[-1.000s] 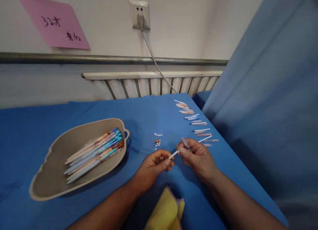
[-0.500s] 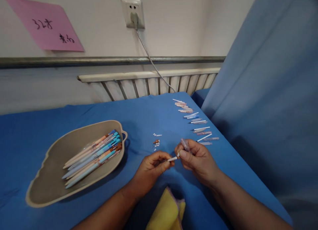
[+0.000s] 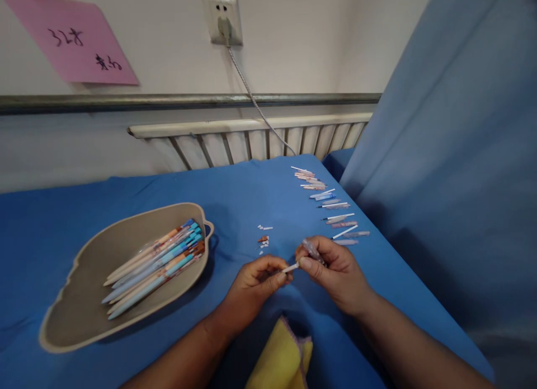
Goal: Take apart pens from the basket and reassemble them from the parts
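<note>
Holds white tube [image 3: 291, 267] in pinched grip of left hand [image 3: 257, 281] and meets its end with right hand [image 3: 335, 272], closed around translucent pen part [image 3: 311, 249], eliminating earlier gap, apparently mating parts.

Left forearm [image 3: 188, 347] slanting up from the bottom edge, left hand [image 3: 258, 280] at lower centre, thumb [image 3: 274, 281] and forefinger [image 3: 271, 262] pinched, right forearm [image 3: 406, 333] rising from the lower right, right hand [image 3: 335, 271] close beside, fingers curled, thumb pressed inward
</note>
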`<state>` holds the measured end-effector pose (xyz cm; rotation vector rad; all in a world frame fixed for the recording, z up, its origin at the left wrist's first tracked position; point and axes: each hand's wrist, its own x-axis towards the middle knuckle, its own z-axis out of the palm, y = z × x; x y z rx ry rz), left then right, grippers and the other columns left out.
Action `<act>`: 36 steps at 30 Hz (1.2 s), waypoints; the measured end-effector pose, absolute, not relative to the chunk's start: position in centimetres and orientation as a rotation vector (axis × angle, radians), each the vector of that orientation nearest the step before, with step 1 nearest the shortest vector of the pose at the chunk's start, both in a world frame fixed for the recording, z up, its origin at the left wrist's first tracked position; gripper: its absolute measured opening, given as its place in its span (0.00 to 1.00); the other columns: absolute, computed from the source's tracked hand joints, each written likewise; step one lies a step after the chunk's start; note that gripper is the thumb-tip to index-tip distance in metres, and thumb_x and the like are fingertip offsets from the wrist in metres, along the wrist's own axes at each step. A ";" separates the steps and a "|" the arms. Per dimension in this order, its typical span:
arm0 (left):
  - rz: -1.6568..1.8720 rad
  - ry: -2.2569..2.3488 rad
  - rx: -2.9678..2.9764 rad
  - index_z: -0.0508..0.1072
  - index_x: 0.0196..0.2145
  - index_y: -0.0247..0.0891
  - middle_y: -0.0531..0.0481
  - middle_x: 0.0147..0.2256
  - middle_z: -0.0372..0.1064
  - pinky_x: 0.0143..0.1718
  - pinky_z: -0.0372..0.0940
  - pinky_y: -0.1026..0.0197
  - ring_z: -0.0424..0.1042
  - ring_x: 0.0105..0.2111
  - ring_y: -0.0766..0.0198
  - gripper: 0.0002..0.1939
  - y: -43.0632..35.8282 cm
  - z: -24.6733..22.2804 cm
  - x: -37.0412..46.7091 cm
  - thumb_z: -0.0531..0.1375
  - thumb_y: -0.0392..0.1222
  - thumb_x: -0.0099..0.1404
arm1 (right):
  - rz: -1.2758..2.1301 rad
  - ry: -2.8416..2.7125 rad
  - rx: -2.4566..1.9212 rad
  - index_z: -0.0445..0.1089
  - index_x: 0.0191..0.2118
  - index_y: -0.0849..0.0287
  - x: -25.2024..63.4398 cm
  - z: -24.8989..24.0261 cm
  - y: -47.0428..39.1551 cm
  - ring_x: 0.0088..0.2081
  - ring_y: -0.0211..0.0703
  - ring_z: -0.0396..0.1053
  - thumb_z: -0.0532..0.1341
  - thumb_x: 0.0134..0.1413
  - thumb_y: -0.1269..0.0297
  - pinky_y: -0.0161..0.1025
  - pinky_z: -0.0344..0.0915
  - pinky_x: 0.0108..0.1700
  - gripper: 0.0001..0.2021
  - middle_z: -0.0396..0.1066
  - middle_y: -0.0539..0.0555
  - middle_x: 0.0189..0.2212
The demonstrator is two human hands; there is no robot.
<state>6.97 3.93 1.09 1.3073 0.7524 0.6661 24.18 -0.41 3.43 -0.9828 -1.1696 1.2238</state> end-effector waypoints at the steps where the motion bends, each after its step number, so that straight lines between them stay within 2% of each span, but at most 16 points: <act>1: 0.665 0.752 1.309 0.74 0.30 0.36 0.53 0.28 0.70 0.35 0.60 0.66 0.66 0.30 0.68 0.04 4.0 1.0 7.0 0.61 0.39 0.59 | 1.182 -1.205 -0.998 0.66 0.31 0.58 24.2 3.4 -0.4 0.27 0.35 0.62 0.61 0.53 0.63 0.34 0.59 0.31 0.05 0.66 0.48 0.24; 10: 0.663 0.771 1.303 0.74 0.31 0.36 0.53 0.26 0.68 0.32 0.59 0.67 0.65 0.28 0.68 0.03 3.9 0.9 6.9 0.61 0.38 0.59 | 0.844 -1.492 -1.075 0.64 0.30 0.57 24.6 3.3 -0.6 0.28 0.35 0.60 0.57 0.57 0.68 0.33 0.57 0.32 0.04 0.63 0.48 0.26; 18: 0.655 0.796 1.310 0.74 0.31 0.36 0.53 0.25 0.68 0.30 0.59 0.67 0.64 0.26 0.68 0.05 4.0 0.7 6.9 0.61 0.39 0.58 | 0.747 -1.556 -1.102 0.63 0.30 0.57 24.6 3.1 -0.3 0.28 0.35 0.60 0.55 0.57 0.69 0.34 0.57 0.32 0.05 0.63 0.48 0.27; 26: 0.642 0.780 1.244 0.74 0.31 0.36 0.53 0.25 0.68 0.28 0.58 0.67 0.62 0.24 0.69 0.06 3.9 0.8 6.9 0.62 0.42 0.58 | 0.923 -1.354 -1.153 0.65 0.30 0.57 24.1 2.5 -0.2 0.26 0.35 0.59 0.58 0.55 0.64 0.34 0.56 0.30 0.05 0.63 0.47 0.23; 30: 0.632 0.783 1.222 0.74 0.31 0.36 0.53 0.25 0.68 0.28 0.58 0.66 0.62 0.23 0.70 0.07 3.9 0.8 7.0 0.63 0.43 0.57 | 1.195 -1.028 -1.013 0.64 0.32 0.58 23.9 2.6 0.2 0.19 0.30 0.55 0.60 0.54 0.59 0.32 0.54 0.22 0.08 0.66 0.48 0.28; 33: 0.643 0.794 1.238 0.74 0.30 0.36 0.53 0.25 0.68 0.28 0.58 0.66 0.62 0.23 0.70 0.07 3.9 0.9 7.0 0.62 0.43 0.57 | 1.247 -0.944 -0.941 0.64 0.31 0.58 24.1 2.8 0.5 0.19 0.29 0.59 0.61 0.53 0.59 0.31 0.56 0.21 0.08 0.68 0.50 0.31; 36: 0.653 0.806 1.269 0.73 0.30 0.36 0.53 0.25 0.68 0.28 0.58 0.66 0.63 0.24 0.69 0.07 4.0 0.9 7.0 0.62 0.42 0.58 | 1.267 -0.960 -0.929 0.65 0.31 0.59 24.5 2.6 0.7 0.20 0.30 0.59 0.62 0.52 0.60 0.31 0.56 0.22 0.08 0.67 0.49 0.26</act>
